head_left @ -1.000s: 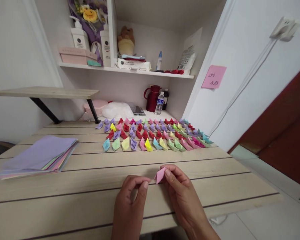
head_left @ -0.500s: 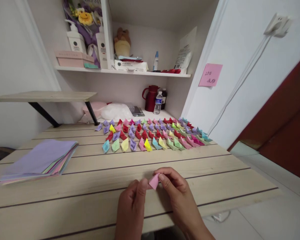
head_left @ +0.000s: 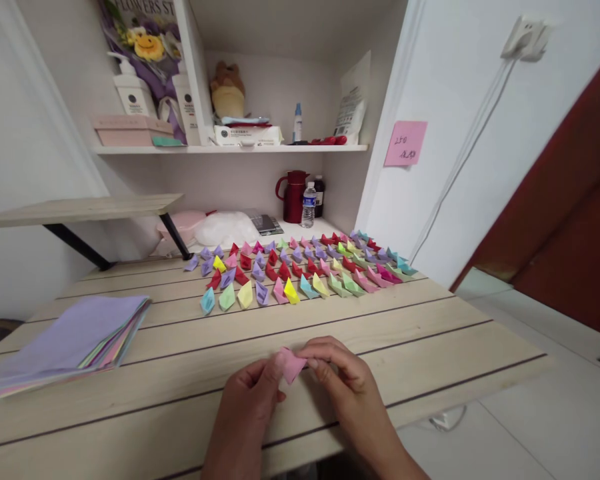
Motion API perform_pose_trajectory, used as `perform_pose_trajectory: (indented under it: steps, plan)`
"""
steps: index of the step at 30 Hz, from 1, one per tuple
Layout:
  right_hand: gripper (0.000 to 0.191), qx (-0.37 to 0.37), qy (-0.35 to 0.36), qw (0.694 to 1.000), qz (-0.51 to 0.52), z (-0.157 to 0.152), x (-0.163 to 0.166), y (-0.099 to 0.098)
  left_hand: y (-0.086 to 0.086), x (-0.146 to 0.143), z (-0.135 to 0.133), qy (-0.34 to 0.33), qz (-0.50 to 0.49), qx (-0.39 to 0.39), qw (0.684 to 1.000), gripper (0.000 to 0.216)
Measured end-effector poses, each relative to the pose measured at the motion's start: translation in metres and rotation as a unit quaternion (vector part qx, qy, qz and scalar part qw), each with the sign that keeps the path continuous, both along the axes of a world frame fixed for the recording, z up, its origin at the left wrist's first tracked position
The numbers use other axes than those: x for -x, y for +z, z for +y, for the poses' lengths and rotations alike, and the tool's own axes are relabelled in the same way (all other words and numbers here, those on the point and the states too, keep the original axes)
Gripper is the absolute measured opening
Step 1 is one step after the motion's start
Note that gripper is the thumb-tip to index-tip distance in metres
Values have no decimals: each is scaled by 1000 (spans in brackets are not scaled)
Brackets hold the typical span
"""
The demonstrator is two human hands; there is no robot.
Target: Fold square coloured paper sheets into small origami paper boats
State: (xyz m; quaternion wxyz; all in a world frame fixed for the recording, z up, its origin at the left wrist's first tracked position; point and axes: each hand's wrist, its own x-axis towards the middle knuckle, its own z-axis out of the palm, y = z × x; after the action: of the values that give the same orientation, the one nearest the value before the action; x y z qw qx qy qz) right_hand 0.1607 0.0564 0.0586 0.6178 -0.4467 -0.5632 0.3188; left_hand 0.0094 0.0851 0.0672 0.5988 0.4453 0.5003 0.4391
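A small folded piece of pink paper is held just above the front part of the slatted table. My left hand pinches its left side between thumb and fingers. From the right, my right hand grips the paper's right corner with thumb and forefinger. Beyond both hands stand rows of folded paper boats in many colours. To the left lies a stack of coloured paper sheets with a purple sheet on top.
A small raised wooden shelf on black legs stands at the back left. Behind the boats are a dark red jug, a water bottle and a white plastic bag. The table's right edge drops to a tiled floor.
The pink paper has been turned and now shows a wider face. Both hands have shifted slightly left in view, and the camera view has tilted a little.
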Motion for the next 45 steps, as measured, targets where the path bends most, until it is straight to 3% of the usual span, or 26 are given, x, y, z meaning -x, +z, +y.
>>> perform_pose_trajectory:
  steps: [5, 9, 16, 33, 38, 45]
  plan:
    - [19, 38, 3, 998, 44, 0, -1, -3, 4, 0, -2, 12, -20, 14, 1000, 48]
    - [43, 47, 50, 993, 100, -2, 0, -2, 8, 6, -4, -3, -67, 31, 997, 46]
    - [72, 50, 141, 988, 35, -8, 5, 11, 4, 26, 6, -96, -166, 95, 977, 48]
    - [63, 54, 91, 994, -40, -8, 9, 2, 9, 21, 3, -128, -149, 56, 979, 47]
    - [66, 54, 88, 994, -38, -9, 9, 3, 7, 21, 4, -131, -131, 51, 981, 46]
    - [52, 48, 101, 994, -6, -9, 10, 3, 8, 22, 6, -139, -135, 50, 980, 51]
